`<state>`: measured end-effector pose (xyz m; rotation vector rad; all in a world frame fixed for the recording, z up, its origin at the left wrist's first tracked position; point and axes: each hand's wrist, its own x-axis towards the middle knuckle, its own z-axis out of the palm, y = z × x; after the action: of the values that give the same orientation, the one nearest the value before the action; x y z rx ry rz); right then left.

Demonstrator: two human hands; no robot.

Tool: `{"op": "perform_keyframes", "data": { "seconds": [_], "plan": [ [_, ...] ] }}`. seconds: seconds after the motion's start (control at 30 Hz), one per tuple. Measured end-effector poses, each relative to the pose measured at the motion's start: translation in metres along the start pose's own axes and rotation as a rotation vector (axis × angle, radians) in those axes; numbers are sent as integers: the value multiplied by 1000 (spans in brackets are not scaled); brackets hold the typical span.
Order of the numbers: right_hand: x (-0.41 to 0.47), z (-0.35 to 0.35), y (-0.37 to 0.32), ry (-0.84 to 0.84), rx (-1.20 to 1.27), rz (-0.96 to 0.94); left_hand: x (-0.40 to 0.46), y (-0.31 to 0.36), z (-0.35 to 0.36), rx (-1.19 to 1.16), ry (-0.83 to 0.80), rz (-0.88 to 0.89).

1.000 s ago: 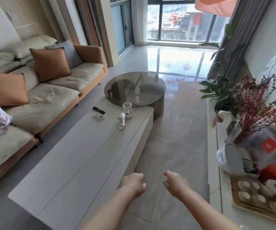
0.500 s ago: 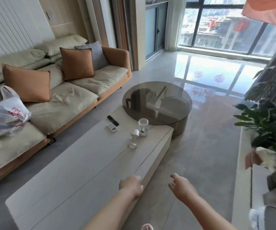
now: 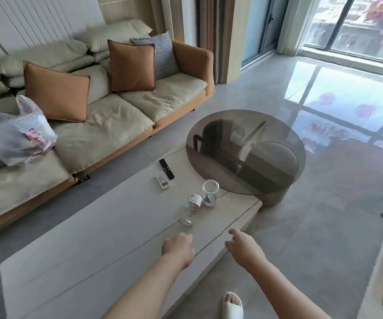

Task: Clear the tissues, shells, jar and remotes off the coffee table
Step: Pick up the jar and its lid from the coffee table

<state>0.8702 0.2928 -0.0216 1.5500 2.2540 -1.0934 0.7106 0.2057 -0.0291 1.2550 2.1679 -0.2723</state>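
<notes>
Reaching forward over the near half of the pale stone rectangular worktop (image 3: 75, 261), both hands are empty: the left hand (image 3: 178, 248) has its fingers (image 3: 187, 238) curled loosely inward and grasping nothing, and the right hand (image 3: 243, 246) has its fingers (image 3: 233, 232) slightly spread and released. Compared with a second ago the view has swung left and closed in, so the hands now sit above the worktop instead of over the floor beside it. Just beyond the left hand lies a clear glass jar (image 3: 191, 209) tipped on its side, with an upright clear glass jar on a pinkish base (image 3: 210, 192) touching or just beside it. Farther off lie the slim black remote (image 3: 166, 169) and the small white remote (image 3: 162, 182), side by side. No tissues or shells are visible, so I judge the jars come next
</notes>
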Motion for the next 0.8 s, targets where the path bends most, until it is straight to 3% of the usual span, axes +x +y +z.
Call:
{"op": "perform_keyframes", "data": {
  "seconds": [0.3,0.5,0.8],
  "plan": [
    [120,-13,3,-179,-160,-122,93,30,4,-224,-46,-200],
    [177,29,-4,-257,-200,-182,153,15,32,-430,-81,-294],
    [285,111,13,-293,-246,-215,268,-25,91,-466,2,-340]
  ]
}}
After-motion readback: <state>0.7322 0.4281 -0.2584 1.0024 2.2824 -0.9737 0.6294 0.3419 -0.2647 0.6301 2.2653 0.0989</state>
